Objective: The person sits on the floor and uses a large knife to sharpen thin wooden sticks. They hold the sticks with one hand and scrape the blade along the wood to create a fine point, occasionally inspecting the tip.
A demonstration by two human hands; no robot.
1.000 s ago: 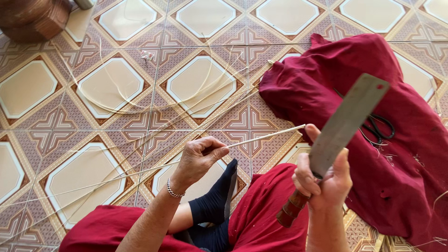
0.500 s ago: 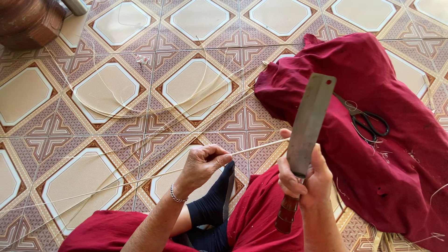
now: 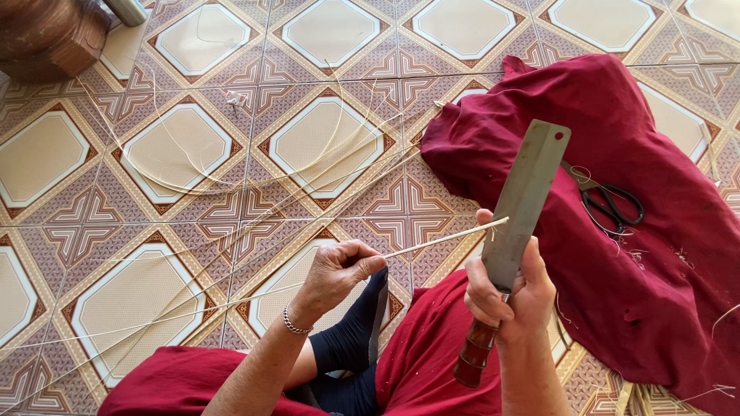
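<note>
Patterned floor tiles (image 3: 185,146) in cream, brown and maroon spread out below you, strewn with long, pale thin strips (image 3: 254,181) that curve and cross over one another. At the upper left corner sits a dark brown wooden object (image 3: 46,35), only partly in view.

Your left hand (image 3: 335,273) is closed, thumb and fingers pinched on a thin pale strip (image 3: 443,239) near its left end; a bracelet (image 3: 293,322) circles that wrist. From your pinch the strip runs rightward and slightly upward to the flat blade, where its far end touches or passes just behind the blade's left edge; you cannot tell which.

Your right hand (image 3: 512,289) is clamped around a broad knife (image 3: 524,208) where the grey rectangular blade joins its reddish-brown handle, which sticks out below your fist. The blade stands nearly upright, tilted a little to the right, with a small hole near its top corner. Your two hands are apart, joined only by the strip.

Maroon cloth (image 3: 632,216) lies rumpled on the floor to your right, and black-handled scissors (image 3: 613,206) rest on it just beside the blade. The same maroon fabric covers your lap (image 3: 432,354), and a dark blue sleeve or legging (image 3: 351,347) shows beneath your left forearm.
</note>
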